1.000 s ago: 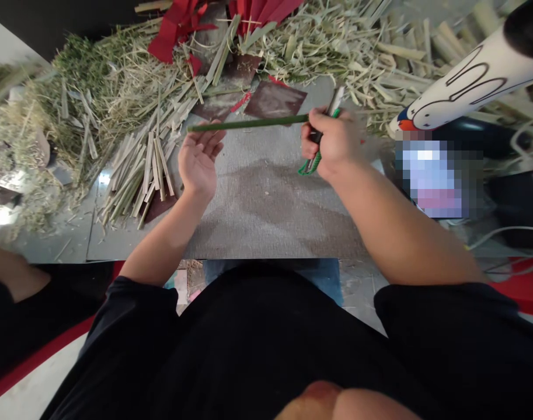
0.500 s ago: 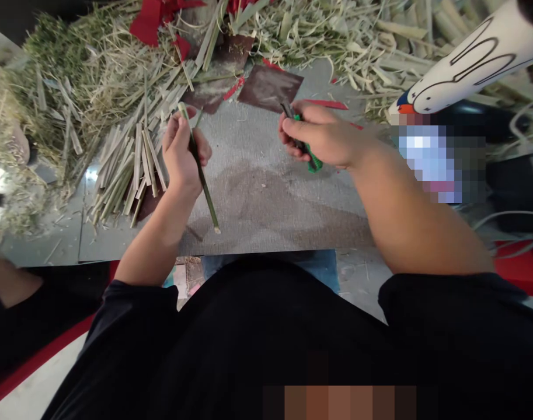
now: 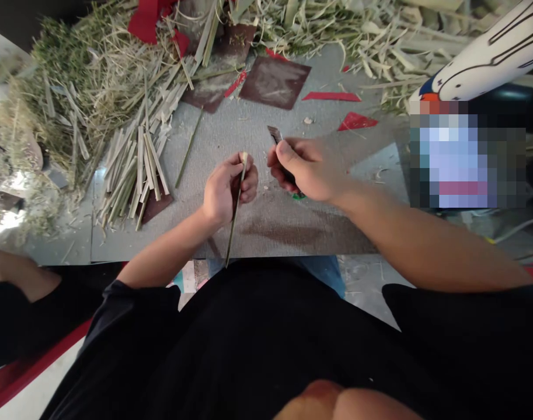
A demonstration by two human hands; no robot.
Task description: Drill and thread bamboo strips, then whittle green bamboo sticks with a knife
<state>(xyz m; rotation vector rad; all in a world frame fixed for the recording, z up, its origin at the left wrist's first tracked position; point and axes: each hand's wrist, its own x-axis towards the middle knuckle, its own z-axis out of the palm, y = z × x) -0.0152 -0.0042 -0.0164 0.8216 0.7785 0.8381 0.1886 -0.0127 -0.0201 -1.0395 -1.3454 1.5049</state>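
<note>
My left hand (image 3: 222,189) is closed around a thin green bamboo strip (image 3: 232,236), its pale top end showing above my thumb. The strip slants down toward the table's near edge. To its right, my right hand (image 3: 310,166) grips a knife (image 3: 275,135) with a dark blade pointing up and left. A bit of green on its handle shows below my fingers. Blade and strip are apart. Cut strips (image 3: 126,181) lie in a fanned pile left of my hands, and one lone thin strip (image 3: 189,149) rests beside that pile.
Shavings (image 3: 310,23) heap along the back, with finer green fibres (image 3: 69,70) at the left. A brown square sheet (image 3: 275,81) and red scraps (image 3: 357,121) lie on the grey table (image 3: 266,233). At right is a white rabbit-patterned cylinder (image 3: 480,64). Another person's arm (image 3: 25,271) is at left.
My left hand has moved right and down with the bamboo strip, which now stands steeper. My right hand with the knife has come lower, so both hands are closer together.
</note>
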